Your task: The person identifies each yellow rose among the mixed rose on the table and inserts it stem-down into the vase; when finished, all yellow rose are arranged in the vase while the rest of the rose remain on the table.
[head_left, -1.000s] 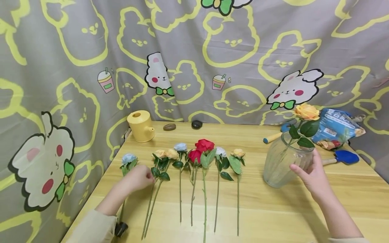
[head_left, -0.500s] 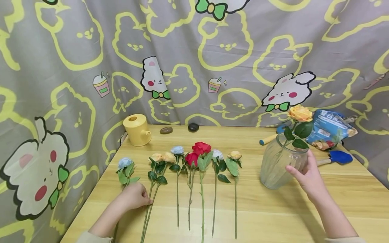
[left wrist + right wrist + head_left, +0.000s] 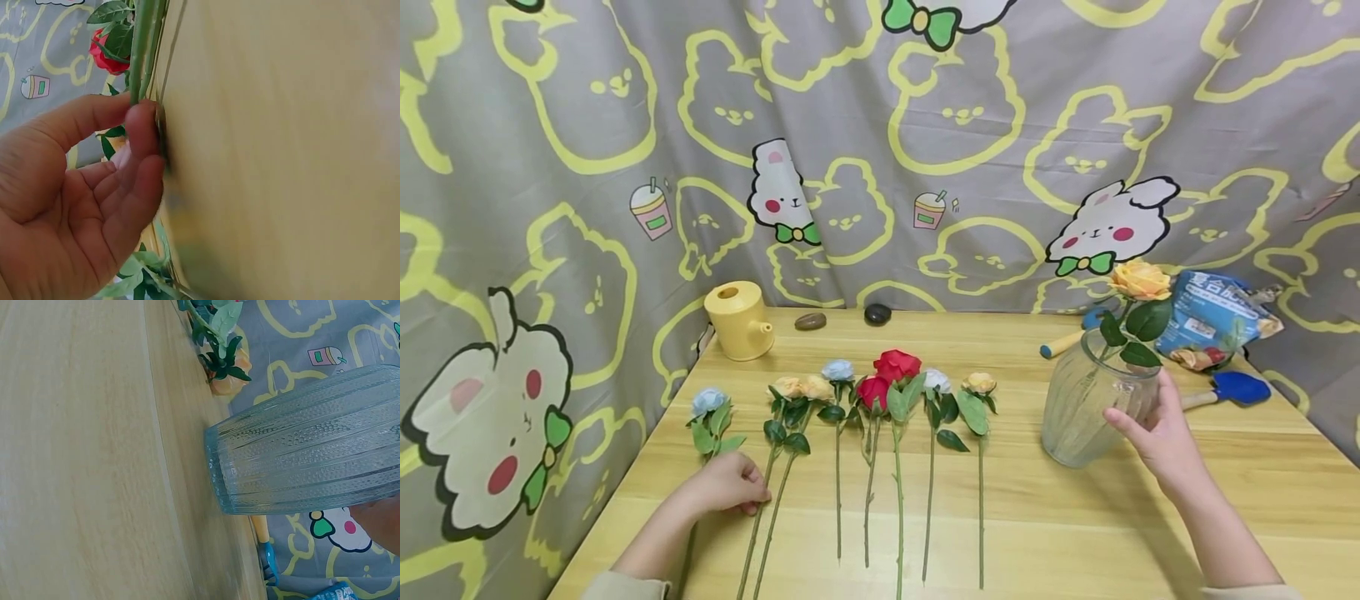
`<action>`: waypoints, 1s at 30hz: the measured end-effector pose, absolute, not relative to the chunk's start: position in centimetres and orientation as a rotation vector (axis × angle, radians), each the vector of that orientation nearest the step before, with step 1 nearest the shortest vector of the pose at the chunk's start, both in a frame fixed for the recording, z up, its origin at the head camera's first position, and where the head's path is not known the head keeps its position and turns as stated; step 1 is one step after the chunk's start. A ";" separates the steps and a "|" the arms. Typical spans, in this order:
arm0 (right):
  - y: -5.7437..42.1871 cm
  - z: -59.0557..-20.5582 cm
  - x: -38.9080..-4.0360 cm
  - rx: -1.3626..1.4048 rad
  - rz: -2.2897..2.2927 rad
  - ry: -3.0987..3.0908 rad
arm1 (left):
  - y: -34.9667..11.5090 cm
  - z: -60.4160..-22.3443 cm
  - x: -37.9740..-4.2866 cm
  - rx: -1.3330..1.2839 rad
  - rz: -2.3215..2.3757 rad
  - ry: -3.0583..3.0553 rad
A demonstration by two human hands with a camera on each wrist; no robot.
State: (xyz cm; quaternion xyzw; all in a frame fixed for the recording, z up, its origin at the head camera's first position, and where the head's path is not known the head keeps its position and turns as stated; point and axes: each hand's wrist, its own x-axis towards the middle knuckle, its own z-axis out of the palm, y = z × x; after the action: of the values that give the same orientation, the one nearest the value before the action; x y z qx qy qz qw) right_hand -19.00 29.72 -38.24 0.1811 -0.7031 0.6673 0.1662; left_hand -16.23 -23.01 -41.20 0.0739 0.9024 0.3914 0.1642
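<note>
My left hand [image 3: 726,486] pinches the stem of a yellow rose [image 3: 786,387], the left one of two lying side by side. In the left wrist view, thumb and index finger [image 3: 81,119] meet at the green stems [image 3: 142,50]. Left of that hand lies a blue rose [image 3: 709,402], its stem partly hidden by the arm. My right hand [image 3: 1161,446] grips the ribbed glass vase [image 3: 1086,408] from its right side. One yellow rose [image 3: 1140,280] stands in the vase, its bloom above the rim. The right wrist view shows the vase wall [image 3: 312,450] closely.
Red roses [image 3: 895,367], a second blue rose [image 3: 837,372], a white rose [image 3: 937,381] and another yellow rose [image 3: 981,383] lie mid-table. Behind are a yellow watering can [image 3: 737,321], two stones [image 3: 877,314], a blue bag [image 3: 1206,317] and a blue shovel [image 3: 1242,388].
My left hand has slid down toward the near edge, along the yellow rose stems, whose lower ends have shifted slightly. The right hand stays on the vase. The head view has shifted a little.
</note>
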 end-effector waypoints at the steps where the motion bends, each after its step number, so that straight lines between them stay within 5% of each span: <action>1: 29.7 -38.2 -19.0 0.508 1.899 -2.004 | -23.1 -41.2 -16.2 0.192 1.139 2.555; 21: 29.7 -38.1 -18.8 0.495 1.899 -2.009 | -24.5 -36.7 -16.9 0.219 1.300 2.570; 30: 29.7 -38.1 -18.8 0.497 1.888 -2.022 | -18.6 -32.8 -20.1 0.429 1.331 2.638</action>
State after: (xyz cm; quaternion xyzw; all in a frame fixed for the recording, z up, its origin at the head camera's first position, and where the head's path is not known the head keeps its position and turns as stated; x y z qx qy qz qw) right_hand -18.77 29.72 -38.11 0.1746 -0.7095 0.6626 0.1647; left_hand -20.09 -18.62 -32.83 0.1432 0.8808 0.4444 0.0781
